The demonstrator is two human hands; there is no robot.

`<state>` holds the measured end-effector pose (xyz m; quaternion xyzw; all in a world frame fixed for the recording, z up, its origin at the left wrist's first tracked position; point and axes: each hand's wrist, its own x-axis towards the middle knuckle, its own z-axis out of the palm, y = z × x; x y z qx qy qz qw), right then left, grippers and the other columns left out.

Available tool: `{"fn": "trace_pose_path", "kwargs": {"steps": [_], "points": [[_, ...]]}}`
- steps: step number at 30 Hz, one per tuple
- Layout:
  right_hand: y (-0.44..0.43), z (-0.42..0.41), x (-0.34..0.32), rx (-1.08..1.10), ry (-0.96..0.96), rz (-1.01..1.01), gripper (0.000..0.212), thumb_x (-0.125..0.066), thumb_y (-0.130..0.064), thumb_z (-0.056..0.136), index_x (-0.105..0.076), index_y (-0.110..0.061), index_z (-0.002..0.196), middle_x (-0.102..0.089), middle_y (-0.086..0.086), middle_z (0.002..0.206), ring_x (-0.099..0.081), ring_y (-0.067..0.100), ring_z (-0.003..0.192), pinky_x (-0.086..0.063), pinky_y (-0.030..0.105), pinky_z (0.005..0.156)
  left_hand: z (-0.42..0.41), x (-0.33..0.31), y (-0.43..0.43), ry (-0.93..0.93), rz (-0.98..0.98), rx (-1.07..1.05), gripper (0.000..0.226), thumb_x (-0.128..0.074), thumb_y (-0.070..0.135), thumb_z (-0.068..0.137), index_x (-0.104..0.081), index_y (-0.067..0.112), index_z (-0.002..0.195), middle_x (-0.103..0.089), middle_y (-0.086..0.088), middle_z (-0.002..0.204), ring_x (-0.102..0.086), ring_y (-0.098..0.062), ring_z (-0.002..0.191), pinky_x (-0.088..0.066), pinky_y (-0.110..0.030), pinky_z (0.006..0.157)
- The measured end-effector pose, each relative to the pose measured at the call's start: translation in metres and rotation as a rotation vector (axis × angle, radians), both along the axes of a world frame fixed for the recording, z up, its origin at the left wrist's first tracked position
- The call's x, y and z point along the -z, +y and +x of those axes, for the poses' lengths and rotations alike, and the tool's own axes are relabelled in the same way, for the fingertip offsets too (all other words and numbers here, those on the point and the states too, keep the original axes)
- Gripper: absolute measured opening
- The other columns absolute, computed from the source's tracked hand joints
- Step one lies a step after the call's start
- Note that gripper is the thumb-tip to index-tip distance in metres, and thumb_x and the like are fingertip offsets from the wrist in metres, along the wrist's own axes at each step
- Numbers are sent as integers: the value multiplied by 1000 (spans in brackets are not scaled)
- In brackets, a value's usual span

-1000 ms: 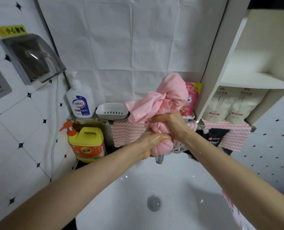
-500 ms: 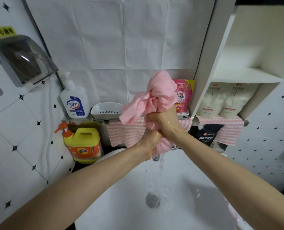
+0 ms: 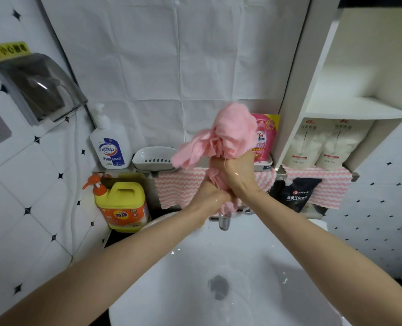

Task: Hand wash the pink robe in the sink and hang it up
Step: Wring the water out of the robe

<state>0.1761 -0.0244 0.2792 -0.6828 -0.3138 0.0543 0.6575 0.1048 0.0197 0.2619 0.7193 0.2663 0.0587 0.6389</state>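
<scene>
reaching in from the bottom corners, two bare arms (image 3: 124,262) go over the white sink (image 3: 167,290) and meet above its back edge. the wet bowl has a dark round drain (image 3: 218,284). the left hand (image 3: 210,192) is the lower one, its fingers curled tight round the bottom part of the pink robe (image 3: 233,130). the right hand (image 3: 241,176) sits just above it and squeezes the middle of the robe in a fist too. both hands look wet and shiny. the robe is held up in the air over the shiny tap (image 3: 224,221). it is all scrunched into a thick twisted bunch. a puffy lump sticks up out of the right hand, a loose flap hangs out to the left, and a small end pokes down under the left hand. past the hands, a yellow jug (image 3: 122,205) with an orange pump stands beside the sink; its orange label says 奇强. a pink and white wavy cloth (image 3: 178,189) hangs from the ledge (image 3: 134,171). on the ledge stand a white pump bottle (image 3: 109,142) with 小苏打 on a blue label, a white soap dish (image 3: 154,158), and a pink pouch (image 3: 267,135) half hidden by the robe. a black bag (image 3: 296,194) has white writing too small to read. two white pouches (image 3: 305,142) stand in the shelf (image 3: 360,111). far up on the left wall, a yellow sticker (image 3: 8,50) starts with 小心.
</scene>
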Motion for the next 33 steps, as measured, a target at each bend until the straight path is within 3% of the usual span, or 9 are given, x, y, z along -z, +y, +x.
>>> {"fn": "trace_pose_path", "kwargs": {"steps": [3,6,9,11,14,17,23,26,33], "points": [[6,2,9,129,95,108,23,-58,-3,80,-44,-17,68,-46,-2,69,-45,10,67,-39,14,62,-7,5,-9,-99,79,-46,52,-70,-7,68,-39,33,80,-49,13,73,-56,5,58,-44,-9,50],[8,-8,9,41,224,35,20,-60,-6,85,-49,-20,73,-56,-2,77,-56,10,73,-48,17,72,1,5,-3,-84,-3,-179,25,-60,6,77,-42,18,66,-44,-1,56,-45,-12,47,-35,-15,38],[-5,-1,7,-124,287,64,19,-72,-1,75,-61,-11,87,-69,3,82,-67,8,75,-56,27,82,-1,7,3,-47,-16,-114,35,-62,-4,79,-45,15,56,-43,6,41,-40,-6,37,-28,-11,35],[-17,5,8,-308,288,20,38,-78,-12,69,-61,-4,102,-70,12,96,-68,21,91,-53,43,93,-5,8,5,-54,-38,-45,44,-56,-15,79,-48,15,48,-38,10,40,-35,0,33,-27,-12,35],[-30,7,4,-397,253,-133,59,-85,-43,59,-63,-10,103,-70,9,104,-66,21,100,-54,34,91,0,9,2,-95,-56,-2,35,-43,-19,84,-48,6,61,-38,13,44,-36,0,33,-25,-7,34],[-40,7,-4,-403,194,-183,14,-73,-14,79,-61,-12,86,-68,4,85,-63,18,88,-54,22,74,4,12,1,-60,-96,15,35,-52,-9,84,-43,18,65,-41,16,38,-40,-2,38,-29,-11,35],[-29,-8,-9,-192,102,-55,12,-61,-19,71,-50,-22,71,-59,-11,58,-53,-12,54,-42,4,57,4,15,-5,54,-73,95,32,-39,-7,95,-42,16,72,-51,9,34,-49,-2,32,-42,-14,39],[-26,-8,-14,-113,16,-61,29,-63,-8,82,-44,-20,64,-47,-7,57,-46,-6,46,-36,5,49,9,11,-13,89,-44,63,32,-40,-4,87,-35,16,62,-40,8,31,-32,-5,26,-23,-14,34],[-19,-10,-18,27,21,45,18,-72,-2,81,-60,-17,81,-65,-3,85,-54,12,88,-43,18,81,20,4,-28,-85,34,-134,31,-42,-4,92,-37,10,65,-41,-4,54,-39,-12,44,-30,-10,31]]}}
